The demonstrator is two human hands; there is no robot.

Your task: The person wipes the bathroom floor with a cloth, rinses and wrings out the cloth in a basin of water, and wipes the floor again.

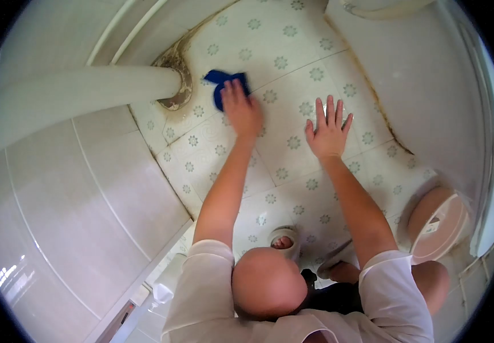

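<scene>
A dark blue cloth [219, 77] lies bunched on the patterned floor tiles [292, 171], close to the base of a thick pale pipe. On top of it rests my left hand [242, 113], fingers pointing forward, pressing the cloth to the floor; part of the cloth is hidden beneath the fingers. To the right, my right hand [328, 131] is flat on the tiles with its fingers spread and holds nothing.
The thick pipe [115, 83] meets the floor at a stained, crusted ring [187, 83]. A tiled wall [86, 188] stands left, a pale panel [424, 80] with a brown-stained edge right. A pink basin [430, 220] sits at the lower right.
</scene>
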